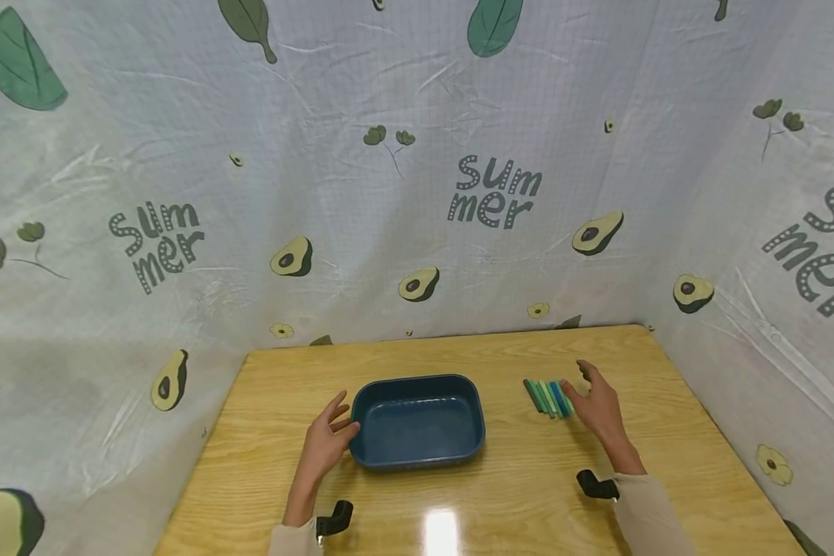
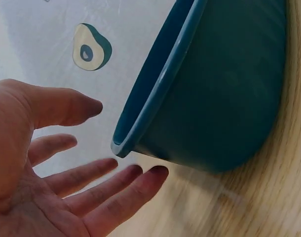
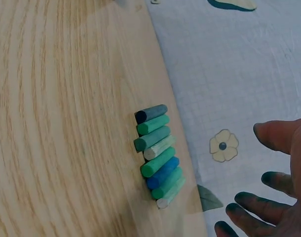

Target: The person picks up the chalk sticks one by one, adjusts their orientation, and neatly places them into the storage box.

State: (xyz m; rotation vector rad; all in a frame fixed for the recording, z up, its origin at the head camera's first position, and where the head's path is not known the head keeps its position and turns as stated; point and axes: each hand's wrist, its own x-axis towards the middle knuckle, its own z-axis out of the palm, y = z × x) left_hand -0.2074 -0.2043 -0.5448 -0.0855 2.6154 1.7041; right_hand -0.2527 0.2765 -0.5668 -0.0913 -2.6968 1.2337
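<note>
A dark blue rectangular tub [image 1: 417, 465] with rounded corners stands on the wooden table. At its left end is my left hand [image 1: 327, 442], fingers spread and slightly bent. The left wrist view shows a small gap between these fingers [image 2: 116, 200] and the tub's wall [image 2: 214, 98]. To the right of the tub, several chalk sticks [image 1: 547, 398] in greens, blue and pale tones lie side by side in a row [image 3: 158, 163]. My right hand [image 1: 601, 409] hovers just right of the row, fingers apart and holding nothing. Dark smudges mark its fingertips [image 3: 249, 200].
The wooden table [image 1: 514, 494] reaches back to a pale sheet [image 1: 361, 208] printed with avocados, leaves and lettering, which hangs behind it and along both sides. Each wrist carries a black camera mount [image 1: 596, 485].
</note>
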